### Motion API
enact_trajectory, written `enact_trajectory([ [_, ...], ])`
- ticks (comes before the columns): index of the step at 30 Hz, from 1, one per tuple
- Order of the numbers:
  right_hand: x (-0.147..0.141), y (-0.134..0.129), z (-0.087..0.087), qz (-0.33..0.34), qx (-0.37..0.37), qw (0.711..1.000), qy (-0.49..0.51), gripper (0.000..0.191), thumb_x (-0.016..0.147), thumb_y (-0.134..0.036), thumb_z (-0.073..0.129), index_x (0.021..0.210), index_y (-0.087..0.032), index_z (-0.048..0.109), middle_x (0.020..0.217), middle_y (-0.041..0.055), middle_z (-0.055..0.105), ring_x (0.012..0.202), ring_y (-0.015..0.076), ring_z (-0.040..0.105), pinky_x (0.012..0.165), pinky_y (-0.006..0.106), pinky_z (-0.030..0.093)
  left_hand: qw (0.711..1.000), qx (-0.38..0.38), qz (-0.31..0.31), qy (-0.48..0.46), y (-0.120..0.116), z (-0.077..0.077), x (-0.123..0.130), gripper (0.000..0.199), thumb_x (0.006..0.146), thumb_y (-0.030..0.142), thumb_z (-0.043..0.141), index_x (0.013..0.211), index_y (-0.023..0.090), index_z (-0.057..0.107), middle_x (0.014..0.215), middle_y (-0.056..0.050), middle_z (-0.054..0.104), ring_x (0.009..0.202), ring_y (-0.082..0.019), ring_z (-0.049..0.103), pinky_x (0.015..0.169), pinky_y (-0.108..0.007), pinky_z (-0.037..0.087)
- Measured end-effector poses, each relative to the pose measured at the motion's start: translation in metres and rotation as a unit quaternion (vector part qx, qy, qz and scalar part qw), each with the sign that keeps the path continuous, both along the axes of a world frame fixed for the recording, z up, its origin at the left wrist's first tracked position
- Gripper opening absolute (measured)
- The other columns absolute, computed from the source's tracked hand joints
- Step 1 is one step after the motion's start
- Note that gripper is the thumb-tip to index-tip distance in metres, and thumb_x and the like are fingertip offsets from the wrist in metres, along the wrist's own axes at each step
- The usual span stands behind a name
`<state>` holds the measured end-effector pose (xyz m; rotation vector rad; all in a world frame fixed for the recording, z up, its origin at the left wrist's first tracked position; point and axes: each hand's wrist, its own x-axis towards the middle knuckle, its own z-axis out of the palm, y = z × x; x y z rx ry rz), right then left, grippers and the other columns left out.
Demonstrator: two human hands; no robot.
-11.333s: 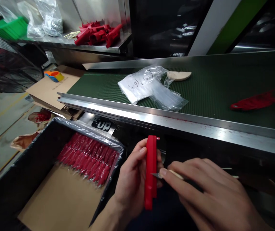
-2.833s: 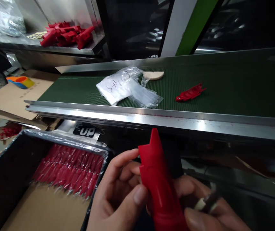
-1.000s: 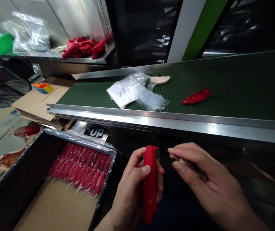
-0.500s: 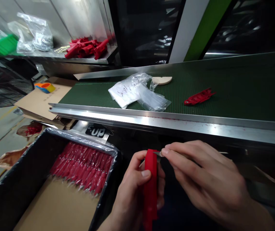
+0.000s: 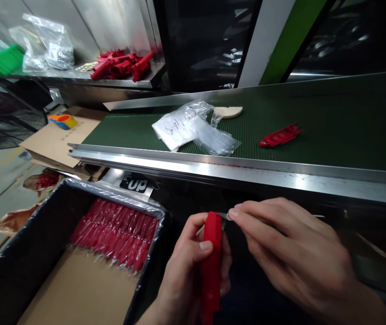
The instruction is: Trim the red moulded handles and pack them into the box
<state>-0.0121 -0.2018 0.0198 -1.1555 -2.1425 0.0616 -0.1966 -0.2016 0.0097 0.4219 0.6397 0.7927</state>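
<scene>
My left hand is wrapped round a long red plastic part, its thumb pressed on the near face. The part stands roughly upright in front of the conveyor. In my right hand, thumb and fingertips pinch a small knife blade. The blade's thin metal tip meets the upper right edge of the red part; most of its handle is hidden by the fingers. Another red plastic part lies on the green conveyor belt beyond my right hand.
Plastic bags and a pale half-round piece lie on the belt behind a metal rail. At lower left, a lined box holds bagged red parts. Red pieces pile on a shelf; a fan stands left.
The red part has turned slightly in my left hand. The blade tip has shifted a little to the right at the part's top edge, along with my right hand.
</scene>
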Motion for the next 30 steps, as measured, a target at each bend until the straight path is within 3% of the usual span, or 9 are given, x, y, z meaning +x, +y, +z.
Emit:
enact_trajectory([
  [8,-0.004,-0.01,-0.001,0.028,-0.013,0.999,-0.012,0.033,0.087,-0.006,0.056,0.118,-0.013,0.063,0.107,0.0109,0.067,0.089,0.0203,0.06,0.072,0.035,0.049,0.999,-0.035,0.024,0.013,0.002,-0.001,-0.002,0.024,0.085,0.028,0.053,0.109,0.023,0.053,0.076,0.0,0.054,0.057,-0.009,0.05,0.048,-0.017,0.042],
  [12,-0.011,-0.018,0.002,0.04,-0.012,0.999,-0.019,0.029,0.086,-0.007,0.055,0.111,-0.014,0.068,0.101,0.0091,0.071,0.081,0.0185,0.061,0.065,0.032,0.049,0.999,-0.032,0.032,0.013,0.007,0.001,-0.003,0.024,0.088,0.031,0.051,0.11,0.022,0.052,0.083,0.0,0.054,0.056,-0.007,0.048,0.048,-0.017,0.043],
  [20,-0.021,-0.032,-0.01,0.055,-0.004,0.997,-0.047,0.031,0.086,-0.007,0.055,0.11,-0.019,0.07,0.101,0.0046,0.073,0.077,0.0176,0.062,0.063,0.032,0.048,0.999,-0.008,0.053,0.0,0.023,0.002,0.001,0.016,0.091,0.025,0.043,0.106,0.021,0.048,0.08,-0.001,0.051,0.057,-0.008,0.046,0.049,-0.016,0.035],
  [24,-0.025,-0.036,-0.01,0.056,0.016,0.997,-0.043,0.025,0.086,-0.008,0.056,0.099,-0.02,0.073,0.093,0.0025,0.074,0.073,0.016,0.063,0.06,0.03,0.049,0.998,-0.021,0.06,-0.01,0.027,0.003,0.0,0.015,0.093,0.026,0.041,0.107,0.025,0.047,0.083,0.0,0.049,0.056,-0.009,0.044,0.045,-0.016,0.034],
  [30,-0.011,-0.031,-0.003,0.016,-0.018,0.999,0.035,0.036,0.085,-0.002,0.051,0.114,-0.019,0.065,0.105,0.0064,0.069,0.095,0.0183,0.064,0.074,0.031,0.053,0.998,-0.017,0.059,0.002,0.019,0.009,-0.003,0.015,0.094,0.028,0.045,0.108,0.025,0.049,0.086,0.001,0.051,0.059,-0.008,0.046,0.047,-0.016,0.038],
])
